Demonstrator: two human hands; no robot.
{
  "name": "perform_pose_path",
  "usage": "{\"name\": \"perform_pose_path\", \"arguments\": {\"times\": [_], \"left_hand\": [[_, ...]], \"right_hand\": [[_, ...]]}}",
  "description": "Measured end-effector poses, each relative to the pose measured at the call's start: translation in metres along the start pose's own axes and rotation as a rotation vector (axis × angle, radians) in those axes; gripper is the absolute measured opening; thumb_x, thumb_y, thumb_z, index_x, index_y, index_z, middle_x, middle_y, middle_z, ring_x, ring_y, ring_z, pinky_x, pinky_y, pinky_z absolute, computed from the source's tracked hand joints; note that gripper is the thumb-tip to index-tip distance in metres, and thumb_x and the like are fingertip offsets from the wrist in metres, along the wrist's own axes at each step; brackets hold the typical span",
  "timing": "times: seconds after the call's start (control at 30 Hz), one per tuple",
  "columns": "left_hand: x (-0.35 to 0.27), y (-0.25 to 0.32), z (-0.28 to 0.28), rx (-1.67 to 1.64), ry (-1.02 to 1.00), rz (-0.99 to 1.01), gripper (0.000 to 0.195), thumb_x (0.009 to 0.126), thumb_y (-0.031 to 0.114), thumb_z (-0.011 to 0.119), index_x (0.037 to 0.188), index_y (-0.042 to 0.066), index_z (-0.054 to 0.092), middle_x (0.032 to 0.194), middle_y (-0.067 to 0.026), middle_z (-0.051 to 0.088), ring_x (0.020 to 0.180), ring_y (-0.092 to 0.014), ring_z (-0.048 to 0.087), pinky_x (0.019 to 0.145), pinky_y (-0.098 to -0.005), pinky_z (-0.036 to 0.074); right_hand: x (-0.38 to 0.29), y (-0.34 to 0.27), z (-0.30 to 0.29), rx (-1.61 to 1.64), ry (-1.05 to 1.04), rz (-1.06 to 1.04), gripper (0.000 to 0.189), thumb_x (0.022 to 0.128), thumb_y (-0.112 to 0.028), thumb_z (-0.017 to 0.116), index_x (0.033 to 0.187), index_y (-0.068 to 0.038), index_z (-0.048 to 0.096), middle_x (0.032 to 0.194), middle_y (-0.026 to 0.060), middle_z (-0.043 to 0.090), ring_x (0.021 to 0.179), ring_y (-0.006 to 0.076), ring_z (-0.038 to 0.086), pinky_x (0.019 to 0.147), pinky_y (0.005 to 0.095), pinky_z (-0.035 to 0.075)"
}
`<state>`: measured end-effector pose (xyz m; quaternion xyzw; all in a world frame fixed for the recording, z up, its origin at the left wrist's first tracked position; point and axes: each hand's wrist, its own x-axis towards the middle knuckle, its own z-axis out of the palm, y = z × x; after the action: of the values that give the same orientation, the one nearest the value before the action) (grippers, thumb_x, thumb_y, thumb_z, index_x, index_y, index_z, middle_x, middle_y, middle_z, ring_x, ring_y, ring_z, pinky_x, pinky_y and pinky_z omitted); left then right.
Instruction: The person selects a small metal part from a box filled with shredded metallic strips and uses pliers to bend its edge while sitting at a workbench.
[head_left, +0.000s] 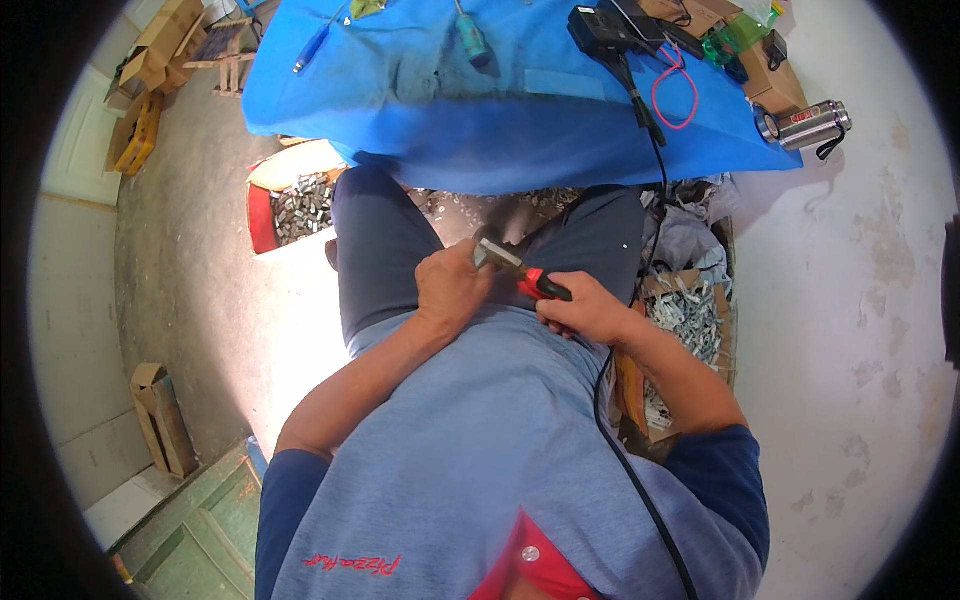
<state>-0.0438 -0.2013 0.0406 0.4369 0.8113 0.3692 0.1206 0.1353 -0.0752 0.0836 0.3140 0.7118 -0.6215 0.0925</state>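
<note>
My left hand (454, 285) is over my lap, its fingers closed around a small metal piece (481, 255), mostly hidden by the fingers. To its right, my right hand (589, 306) grips the handles of a pliers-like hand tool (534, 283) with red and black grips. The tool's metal head points up and left and meets the piece at my left hand; its jaws cannot be made out clearly. Both hands are between my thighs and my shirt front, below the front edge of a table covered with blue cloth (465, 142).
On the cloth lie a blue-handled screwdriver (312, 49), a green-handled tool (472, 41), a black adapter (596, 30) and a steel flask (814, 124). A box of small metal parts (262, 217) stands at left, a carton of metal strips (724, 322) at right. A black cable (637, 480) crosses my right side.
</note>
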Motion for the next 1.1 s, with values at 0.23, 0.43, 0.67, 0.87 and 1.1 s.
{"name": "perform_pose_path", "arguments": {"times": [0.23,0.43,0.67,0.87,1.1], "left_hand": [[0.011,0.001,0.007,-0.150,0.059,-0.075,0.020,0.080,0.018,0.066,0.074,-0.001,0.063,0.066,-0.0228,0.060,0.062,-0.040,0.061,0.057,-0.0451,0.047],[0.012,-0.002,0.004,-0.282,-0.021,-0.112,0.019,0.081,0.016,0.064,0.076,-0.002,0.064,0.061,-0.0213,0.056,0.053,-0.030,0.056,0.054,-0.0406,0.044],[0.000,0.009,0.003,-0.658,-0.299,-0.237,0.024,0.085,0.016,0.062,0.071,-0.004,0.059,0.058,0.0008,0.051,0.057,-0.008,0.045,0.050,-0.0322,0.037],[0.005,0.001,-0.008,-0.714,-0.328,-0.405,0.028,0.087,0.024,0.066,0.068,0.005,0.057,0.061,0.0039,0.049,0.055,-0.006,0.042,0.048,-0.0277,0.031],[0.003,0.003,-0.014,-0.999,-0.566,-0.486,0.032,0.094,0.026,0.059,0.067,0.012,0.048,0.059,0.0053,0.041,0.052,-0.006,0.033,0.047,-0.0268,0.025]], "right_hand": [[0.005,0.008,0.036,-0.393,0.517,-0.407,0.032,0.085,-0.010,0.065,0.113,0.002,0.058,0.090,0.0249,0.064,0.084,0.0440,0.064,0.073,0.0449,0.051],[0.002,0.012,0.050,-0.181,0.415,-0.310,0.031,0.085,-0.011,0.063,0.113,0.002,0.058,0.090,0.0247,0.065,0.084,0.0410,0.065,0.073,0.0419,0.051],[0.015,0.020,0.020,0.290,0.145,-0.143,0.029,0.087,-0.012,0.059,0.113,0.001,0.060,0.082,0.0069,0.064,0.076,0.0163,0.063,0.069,0.0333,0.051],[0.016,-0.007,-0.002,0.525,0.078,-0.183,0.035,0.089,-0.013,0.057,0.120,0.002,0.058,0.105,0.0100,0.065,0.090,0.0167,0.063,0.086,0.0316,0.051],[0.009,-0.021,-0.002,0.297,-0.003,-0.137,0.037,0.088,-0.017,0.059,0.120,0.002,0.062,0.104,0.0065,0.065,0.092,0.0129,0.060,0.084,0.0275,0.047]]}}
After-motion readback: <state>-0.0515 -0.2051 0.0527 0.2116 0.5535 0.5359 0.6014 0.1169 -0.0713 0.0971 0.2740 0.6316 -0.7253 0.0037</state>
